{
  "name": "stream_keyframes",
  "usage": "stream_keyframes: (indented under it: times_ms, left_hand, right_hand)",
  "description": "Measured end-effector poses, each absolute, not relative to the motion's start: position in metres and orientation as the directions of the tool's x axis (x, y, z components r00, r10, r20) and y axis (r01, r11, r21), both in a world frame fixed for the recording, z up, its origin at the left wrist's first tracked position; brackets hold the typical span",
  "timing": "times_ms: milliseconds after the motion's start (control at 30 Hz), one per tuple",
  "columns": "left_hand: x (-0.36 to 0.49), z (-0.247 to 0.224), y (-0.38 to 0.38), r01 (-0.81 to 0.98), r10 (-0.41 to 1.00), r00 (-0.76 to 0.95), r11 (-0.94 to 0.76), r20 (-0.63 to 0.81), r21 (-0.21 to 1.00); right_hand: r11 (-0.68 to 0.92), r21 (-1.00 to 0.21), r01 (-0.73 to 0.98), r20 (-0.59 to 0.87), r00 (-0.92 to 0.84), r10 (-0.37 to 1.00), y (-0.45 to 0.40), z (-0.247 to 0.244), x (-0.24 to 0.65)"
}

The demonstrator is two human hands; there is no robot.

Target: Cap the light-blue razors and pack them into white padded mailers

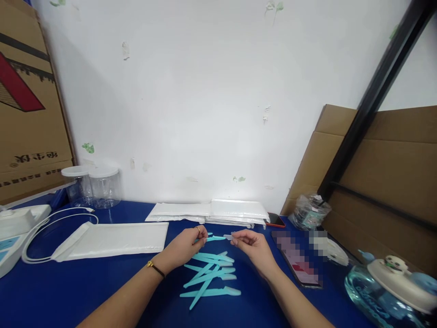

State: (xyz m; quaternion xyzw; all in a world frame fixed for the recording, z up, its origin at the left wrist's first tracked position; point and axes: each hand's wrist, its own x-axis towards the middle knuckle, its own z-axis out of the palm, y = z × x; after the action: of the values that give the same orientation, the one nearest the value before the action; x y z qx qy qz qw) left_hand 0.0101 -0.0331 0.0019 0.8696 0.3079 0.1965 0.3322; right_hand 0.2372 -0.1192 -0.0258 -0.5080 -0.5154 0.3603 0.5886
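My left hand (pixel 186 247) is closed on the handle of a turquoise eyebrow razor (pixel 216 238), whose blade end points right. Facing it, my right hand (pixel 253 249) pinches a small clear blade cap (pixel 228 237) between thumb and fingertips. The cap is at the razor's tip; whether the two touch I cannot tell. Below my hands, several turquoise eyebrow razors (pixel 210 291) lie crossed over one another on the blue tabletop (pixel 259 303), most with their blade ends to the right.
White padded mailers (pixel 239 209) are stacked by the wall, and another white mailer (pixel 116 239) lies left. To the right are a phone (pixel 297 259) and a teal water bottle (pixel 372 291). Clear jars (pixel 104 187) and a white cable (pixel 32 241) occupy the left side.
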Motion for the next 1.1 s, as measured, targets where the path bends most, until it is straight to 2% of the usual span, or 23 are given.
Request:
stream_keyframes:
  times_ms: [333,467,567,633,700,767,833,933,1100]
  left_hand:
    - [0.009,-0.001,-0.032,0.351,0.656,0.747,-0.525,0.106,0.775]
    - [0.012,-0.002,-0.037,0.337,0.631,0.771,-0.523,0.089,0.783]
    - [0.015,-0.003,-0.040,0.367,0.604,0.794,-0.561,0.064,0.742]
    - [0.015,-0.004,-0.039,0.402,0.612,0.788,-0.589,0.064,0.701]
    - [0.012,-0.004,-0.034,0.452,0.654,0.749,-0.622,0.107,0.639]
    - [0.007,-0.005,-0.025,0.528,0.704,0.685,-0.657,0.187,0.539]
    - [0.001,-0.008,-0.016,0.617,0.736,0.629,-0.668,0.249,0.416]
    - [-0.007,-0.014,-0.004,0.703,0.766,0.590,-0.643,0.256,0.303]
    - [-0.007,-0.018,-0.001,0.723,0.771,0.609,-0.636,0.186,0.270]
  right_hand:
    - [0.249,-0.964,0.092,0.263,0.216,0.940,-0.120,-0.025,0.233]
    - [0.221,-0.969,0.114,0.234,0.117,0.965,-0.122,-0.025,0.225]
    - [0.220,-0.945,0.241,0.222,-0.018,0.975,-0.124,-0.022,0.228]
    - [0.282,-0.880,0.382,0.278,-0.065,0.958,-0.123,-0.020,0.238]
    - [0.301,-0.783,0.545,0.358,-0.002,0.934,-0.121,-0.022,0.253]
    - [0.229,-0.680,0.697,0.413,0.106,0.904,-0.116,-0.026,0.268]
    - [0.162,-0.566,0.809,0.430,0.122,0.895,-0.111,-0.032,0.279]
    - [0.134,-0.407,0.903,0.397,0.043,0.917,-0.105,-0.037,0.280]
    - [0.109,-0.202,0.973,0.344,-0.034,0.938,-0.105,-0.036,0.259]
